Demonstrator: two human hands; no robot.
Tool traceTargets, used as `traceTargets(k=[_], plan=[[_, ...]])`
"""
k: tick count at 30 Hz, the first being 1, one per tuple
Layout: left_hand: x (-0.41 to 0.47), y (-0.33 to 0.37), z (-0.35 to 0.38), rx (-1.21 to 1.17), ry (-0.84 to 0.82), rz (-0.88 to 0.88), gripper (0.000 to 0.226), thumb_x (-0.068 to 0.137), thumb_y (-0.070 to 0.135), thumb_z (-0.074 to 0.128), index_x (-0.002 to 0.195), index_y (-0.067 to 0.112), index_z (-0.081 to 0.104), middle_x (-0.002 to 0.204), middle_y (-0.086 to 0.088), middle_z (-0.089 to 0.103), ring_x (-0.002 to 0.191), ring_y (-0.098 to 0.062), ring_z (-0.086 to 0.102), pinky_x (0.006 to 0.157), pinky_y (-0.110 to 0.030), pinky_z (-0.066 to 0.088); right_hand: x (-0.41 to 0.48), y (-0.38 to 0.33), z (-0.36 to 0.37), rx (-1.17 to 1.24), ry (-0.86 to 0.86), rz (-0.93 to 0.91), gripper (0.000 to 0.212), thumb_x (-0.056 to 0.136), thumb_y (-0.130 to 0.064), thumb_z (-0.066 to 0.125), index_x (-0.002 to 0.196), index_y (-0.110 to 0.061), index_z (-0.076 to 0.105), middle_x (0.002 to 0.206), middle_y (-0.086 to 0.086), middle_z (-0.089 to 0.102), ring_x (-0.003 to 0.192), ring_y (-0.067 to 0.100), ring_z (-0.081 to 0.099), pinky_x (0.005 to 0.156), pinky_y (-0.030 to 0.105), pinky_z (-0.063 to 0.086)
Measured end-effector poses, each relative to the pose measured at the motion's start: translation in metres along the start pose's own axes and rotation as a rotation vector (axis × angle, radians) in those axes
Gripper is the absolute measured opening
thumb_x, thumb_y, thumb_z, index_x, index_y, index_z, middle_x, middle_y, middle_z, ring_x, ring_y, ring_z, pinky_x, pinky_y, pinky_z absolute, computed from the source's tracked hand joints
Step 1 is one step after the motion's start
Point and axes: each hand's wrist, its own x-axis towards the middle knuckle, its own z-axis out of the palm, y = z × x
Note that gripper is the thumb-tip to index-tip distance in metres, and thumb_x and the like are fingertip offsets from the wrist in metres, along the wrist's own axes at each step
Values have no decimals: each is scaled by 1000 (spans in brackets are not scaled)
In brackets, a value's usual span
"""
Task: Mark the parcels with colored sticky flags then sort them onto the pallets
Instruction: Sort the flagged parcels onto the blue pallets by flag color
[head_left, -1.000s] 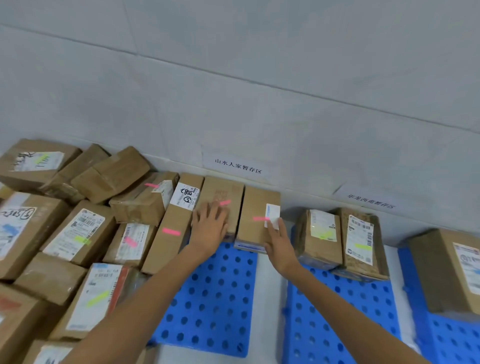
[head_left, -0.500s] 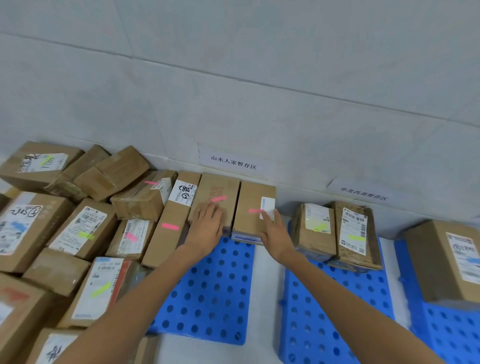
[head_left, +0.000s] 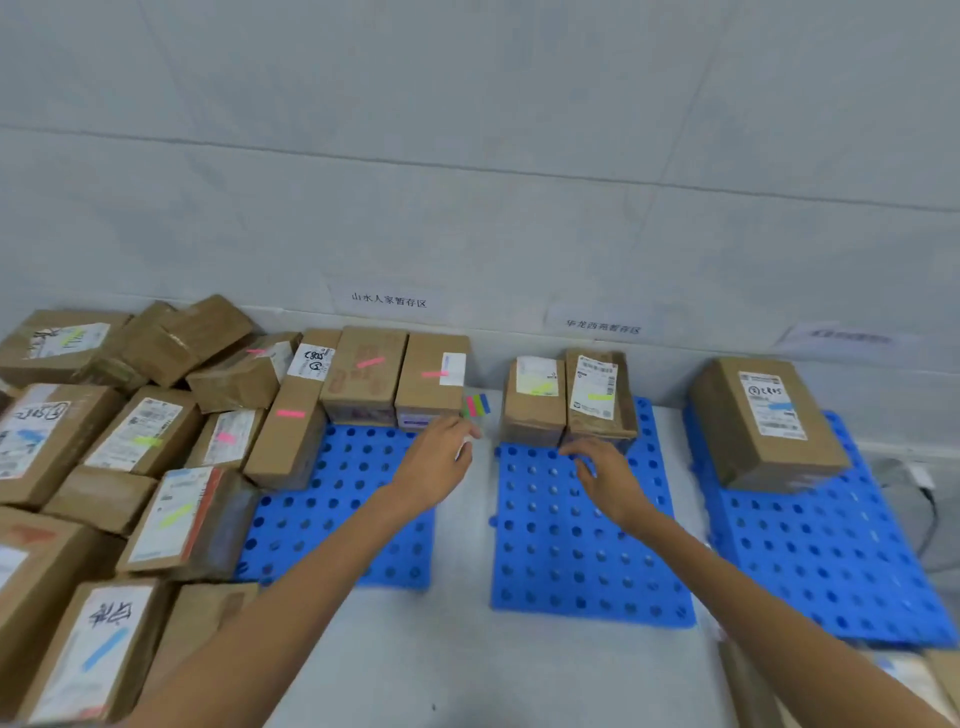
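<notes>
The left hand (head_left: 441, 460) pinches, it seems, a pad of pink, green and blue sticky flags (head_left: 477, 406) by the back right corner of the left blue plastic pallet (head_left: 322, 483); the right hand (head_left: 610, 475) hovers spread. Peel one flag cleanly.

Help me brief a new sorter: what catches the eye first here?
Three blue perforated pallets lie along the wall, a heap of brown parcels crowding the left one. Above the gap between left and middle pallets, the left hand holds pink, green and blue sticky flags.

The rightmost wall sign (head_left: 844, 336) is too blurred to read, and the bottom-right parcels (head_left: 924, 680) are cut off.
</notes>
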Motion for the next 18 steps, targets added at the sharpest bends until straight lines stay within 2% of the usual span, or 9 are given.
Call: traceTargets(k=[3, 5, 7, 9, 10, 14, 16, 18], plan=[[-16, 57, 31, -66, -76, 6, 26, 98, 13, 42, 117, 11, 59, 122, -7, 57, 117, -21, 48, 95, -27, 39, -55, 36, -41, 63, 47, 129, 25, 98, -7, 42, 112, -17, 61, 106, -1, 57, 71, -5, 53, 75, 21, 43], [-31, 96, 61, -99, -160, 11, 25, 99, 15, 42, 117, 11, 59, 123, -7, 57, 114, -22, 52, 93, -32, 43, -98, 60, -66, 111, 108, 165, 24, 97, -4, 42, 105, -15, 62, 98, 2, 58, 61, -7, 51, 69, 20, 40], [-48, 134, 93, -151, -254, 14, 24, 98, 13, 43, 117, 10, 59, 126, -5, 57, 114, -20, 53, 91, -25, 42, -146, 93, -87, 122, 152, 216, 24, 96, -1, 44, 105, -6, 66, 105, 7, 62, 77, -3, 54, 77, 21, 41], [-61, 167, 123, -187, -337, 33, 24, 99, 12, 44, 118, 8, 58, 127, -6, 57, 116, -19, 53, 91, -20, 40, -191, 131, -104, 132, 178, 305, 24, 96, 0, 44, 106, -2, 66, 112, 10, 64, 98, 17, 58, 85, 22, 41], [-67, 182, 138, -195, -374, 31, 25, 99, 12, 44, 119, 7, 58, 127, -7, 57, 117, -19, 53, 93, -20, 39, -213, 151, -112, 132, 188, 355, 23, 96, 0, 44, 105, -1, 66, 112, 12, 65, 103, 23, 59, 87, 24, 41], [-89, 235, 196, -260, -487, -65, 25, 98, 12, 45, 118, 3, 57, 124, -12, 57, 118, -23, 53, 94, -23, 39, -287, 214, -125, 56, 149, 485, 21, 95, -3, 46, 106, 1, 64, 109, 16, 66, 103, 29, 60, 80, 22, 38], [-102, 252, 225, -259, -567, -148, 28, 98, 15, 45, 123, 6, 54, 125, -12, 55, 117, -24, 53, 91, -25, 41, -310, 229, -115, 16, 73, 531, 21, 94, -3, 47, 107, 1, 63, 109, 16, 65, 101, 29, 59, 77, 23, 39], [-117, 267, 252, -232, -683, -208, 35, 97, 20, 46, 130, 9, 48, 128, -13, 53, 115, -24, 53, 90, -27, 43, -331, 236, -100, -2, -47, 565, 24, 94, -5, 45, 112, -1, 60, 110, 15, 61, 106, 32, 56, 86, 29, 41]])
